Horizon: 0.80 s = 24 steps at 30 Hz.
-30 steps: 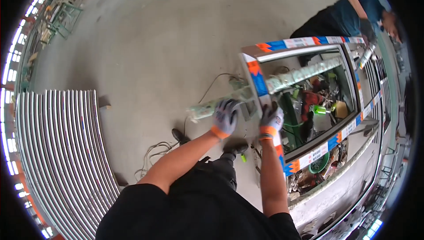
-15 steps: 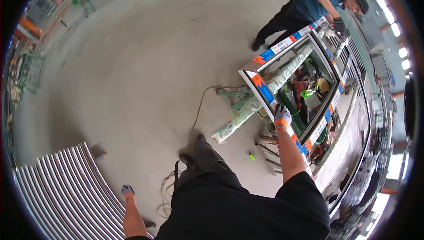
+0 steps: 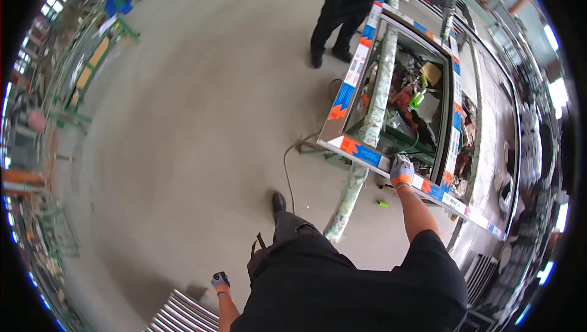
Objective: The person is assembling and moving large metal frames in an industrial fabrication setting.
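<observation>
Above grey workshop floor, right hand grips taped frame; left hand, closure unclear.

- Even, moderate light; bright windows glare near both rims.
- Soft shadows darken the grey floor.
- Fisheye distortion curves the edges; rim detail blurs.

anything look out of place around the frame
A small green item lies alone on the floor near the frame, perhaps dropped; a cable also trails loosely across the floor nearby.
</observation>
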Tool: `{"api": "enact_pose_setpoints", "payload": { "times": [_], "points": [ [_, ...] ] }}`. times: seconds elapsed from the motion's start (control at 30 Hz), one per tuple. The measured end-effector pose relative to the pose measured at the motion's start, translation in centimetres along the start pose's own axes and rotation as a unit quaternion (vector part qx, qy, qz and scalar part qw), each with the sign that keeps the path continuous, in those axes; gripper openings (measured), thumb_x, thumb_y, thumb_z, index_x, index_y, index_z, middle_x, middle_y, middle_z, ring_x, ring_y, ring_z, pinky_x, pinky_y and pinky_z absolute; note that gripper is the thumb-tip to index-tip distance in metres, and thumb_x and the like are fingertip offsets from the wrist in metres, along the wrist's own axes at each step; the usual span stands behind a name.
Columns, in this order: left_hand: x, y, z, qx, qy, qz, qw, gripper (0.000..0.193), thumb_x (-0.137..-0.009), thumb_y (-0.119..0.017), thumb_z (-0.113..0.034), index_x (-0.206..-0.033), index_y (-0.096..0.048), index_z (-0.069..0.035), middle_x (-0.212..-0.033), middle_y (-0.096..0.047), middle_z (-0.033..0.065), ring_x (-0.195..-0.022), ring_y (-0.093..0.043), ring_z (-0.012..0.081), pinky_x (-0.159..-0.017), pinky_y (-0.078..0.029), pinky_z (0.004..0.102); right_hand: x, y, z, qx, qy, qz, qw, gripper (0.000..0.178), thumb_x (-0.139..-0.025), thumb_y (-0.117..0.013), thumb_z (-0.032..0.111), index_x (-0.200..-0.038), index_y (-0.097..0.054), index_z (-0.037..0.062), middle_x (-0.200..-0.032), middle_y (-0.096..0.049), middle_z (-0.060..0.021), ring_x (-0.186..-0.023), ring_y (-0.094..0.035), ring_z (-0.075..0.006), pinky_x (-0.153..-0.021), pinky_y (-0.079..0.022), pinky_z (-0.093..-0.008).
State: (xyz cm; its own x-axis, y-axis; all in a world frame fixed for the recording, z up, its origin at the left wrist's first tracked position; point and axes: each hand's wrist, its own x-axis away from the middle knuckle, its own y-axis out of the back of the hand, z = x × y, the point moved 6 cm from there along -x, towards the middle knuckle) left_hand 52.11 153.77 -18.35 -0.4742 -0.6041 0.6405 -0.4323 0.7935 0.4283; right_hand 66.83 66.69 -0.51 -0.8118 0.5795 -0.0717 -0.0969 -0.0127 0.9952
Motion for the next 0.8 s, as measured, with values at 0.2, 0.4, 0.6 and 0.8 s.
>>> {"api": "enact_pose_setpoints", "payload": {
  "times": [0.2,0.4,0.6,0.8],
  "points": [
    [-9.5,-7.1,-15.5,-0.088,0.009,0.073,0.993,0.004,-0.083,-0.063,-0.009,-0.08,-0.062,-0.007,-0.06,-0.06,0.0067,-0.043,-0.049,0.0128,-0.04,-0.036,0.0251,-1.4,-0.5,0.8,0.025,-0.218,-0.008,0.976,0.031,-0.09,-0.051,0.035,-0.096,-0.066,0.0078,-0.098,-0.067,-0.0135,-0.098,-0.06,-0.0319,-0.086,-0.044,-0.045],
    [-18.0,-19.4,-31.4,-0.145,-0.111,0.126,0.975,0.008,-0.081,-0.065,-0.012,-0.077,-0.061,-0.007,-0.057,-0.059,0.0078,-0.042,-0.051,0.0153,-0.038,-0.037,0.0276,-2.4,-0.2,1.4,-0.004,-0.323,-0.03,0.946,0.033,-0.084,-0.058,0.032,-0.104,-0.064,0.0054,-0.104,-0.065,-0.0121,-0.103,-0.057,-0.0307,-0.092,-0.041,-0.0432],
    [-20.8,-36.7,-46.0,-0.244,-0.157,0.256,0.922,0.007,-0.084,-0.064,-0.016,-0.089,-0.064,-0.01,-0.064,-0.062,0.0031,-0.048,-0.053,0.0105,-0.04,-0.039,0.028,-3.4,1.0,3.0,0.004,-0.359,-0.063,0.931,0.017,-0.083,-0.06,0.025,-0.085,-0.067,0.01,-0.09,-0.066,-0.0106,-0.092,-0.059,-0.0309,-0.086,-0.043,-0.0417],
    [-9.1,-61.9,-60.5,-0.519,-0.424,0.306,0.676,0.033,-0.088,-0.059,-0.037,-0.103,-0.063,-0.008,-0.089,-0.069,0.0139,-0.076,-0.066,0.0308,-0.067,-0.053,0.0413,-1.5,1.6,1.9,0.001,-0.381,-0.103,0.919,0.013,-0.08,-0.06,0.022,-0.081,-0.066,0.0103,-0.087,-0.064,-0.0123,-0.09,-0.058,-0.034,-0.084,-0.043,-0.0441]
  ]
}}
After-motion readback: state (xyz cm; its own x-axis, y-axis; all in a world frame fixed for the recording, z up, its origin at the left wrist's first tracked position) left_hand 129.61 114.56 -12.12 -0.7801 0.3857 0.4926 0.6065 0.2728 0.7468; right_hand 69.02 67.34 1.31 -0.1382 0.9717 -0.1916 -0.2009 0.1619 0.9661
